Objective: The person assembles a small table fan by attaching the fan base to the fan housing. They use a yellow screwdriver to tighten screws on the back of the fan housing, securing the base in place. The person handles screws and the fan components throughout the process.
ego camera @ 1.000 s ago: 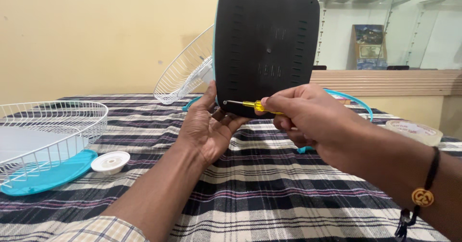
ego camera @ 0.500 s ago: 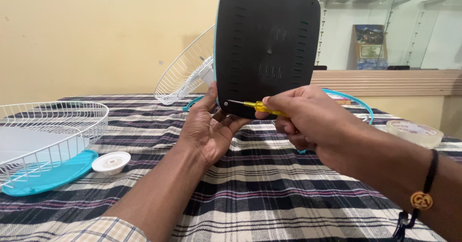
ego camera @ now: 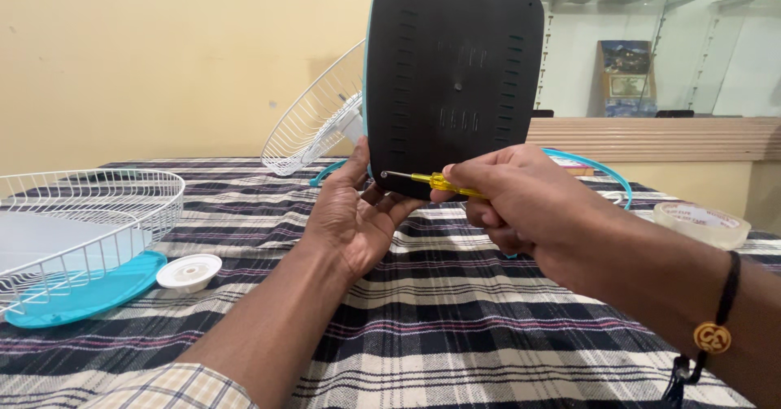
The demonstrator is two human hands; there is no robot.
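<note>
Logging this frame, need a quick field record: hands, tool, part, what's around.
left hand: steadies lower edge of black base panel
right hand: grips yellow screwdriver
tool tip: at a screw in the panel's lower left corner
panel: upright, slotted, teal edge
left side: white wire guard, white round cap
surface: checked cloth

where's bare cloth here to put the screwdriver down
Bare checked cloth lies near, between the two forearms. Crowded: far left with wire guard and white cap; right edge with tape roll.
</note>
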